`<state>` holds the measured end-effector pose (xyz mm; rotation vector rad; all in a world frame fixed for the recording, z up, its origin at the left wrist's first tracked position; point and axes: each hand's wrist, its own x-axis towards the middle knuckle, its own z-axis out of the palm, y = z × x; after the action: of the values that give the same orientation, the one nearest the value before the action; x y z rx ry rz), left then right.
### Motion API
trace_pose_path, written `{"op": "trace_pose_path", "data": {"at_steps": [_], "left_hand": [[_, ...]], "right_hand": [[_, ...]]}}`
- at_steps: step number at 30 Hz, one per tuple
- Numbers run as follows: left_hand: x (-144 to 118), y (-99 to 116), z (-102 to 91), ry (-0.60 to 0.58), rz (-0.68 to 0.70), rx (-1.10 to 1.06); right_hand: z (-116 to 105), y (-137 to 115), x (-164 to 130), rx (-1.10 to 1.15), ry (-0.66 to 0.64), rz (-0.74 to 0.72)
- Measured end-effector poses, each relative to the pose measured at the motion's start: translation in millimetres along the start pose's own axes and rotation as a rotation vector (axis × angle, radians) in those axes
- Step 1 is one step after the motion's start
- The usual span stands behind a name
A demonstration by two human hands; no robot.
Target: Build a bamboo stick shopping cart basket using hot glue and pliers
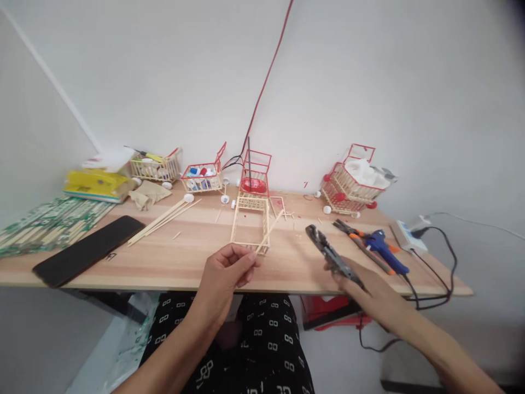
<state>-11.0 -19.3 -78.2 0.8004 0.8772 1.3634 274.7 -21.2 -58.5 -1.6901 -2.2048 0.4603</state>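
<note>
Between the thumb and fingers of my left hand (229, 268) is one end of a thin wooden stick (272, 230), slanting up to the right. Just behind that hand lies an open wooden stick frame (235, 221), partly crossed by the stick. My right hand (356, 279) is closed around pliers (330, 254), held above the table with the jaws towards the upper left. Farther back stands a small cart with red-edged bars (258, 158) and a red item in it. A little stick frame (278, 205) lies beside it.
Several small stick carts, such as a filled one (203, 178) and a larger one (353, 186), stand along the wall. A blue glue gun (385, 251), other pliers (356, 235) and a power strip (408, 235) lie right. A black slab (88, 251) and bundled sticks (53, 221) lie left.
</note>
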Motion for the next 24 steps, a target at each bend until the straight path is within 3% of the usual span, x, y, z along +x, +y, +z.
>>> {"op": "trace_pose_path", "data": {"at_steps": [6, 15, 24], "left_hand": [[4.0, -8.6, 25.6, -0.046, 0.048, 0.110], [3.8, -13.2, 41.7, -0.068, 0.091, 0.223], [2.3, -13.9, 46.3, -0.087, 0.060, 0.224]], "right_hand": [[11.9, -32.5, -38.8, 0.207, -0.131, -0.036], [16.5, -43.2, -29.8, 0.347, -0.157, -0.018], [19.5, -48.5, -24.7, 0.320, -0.190, 0.014]]}}
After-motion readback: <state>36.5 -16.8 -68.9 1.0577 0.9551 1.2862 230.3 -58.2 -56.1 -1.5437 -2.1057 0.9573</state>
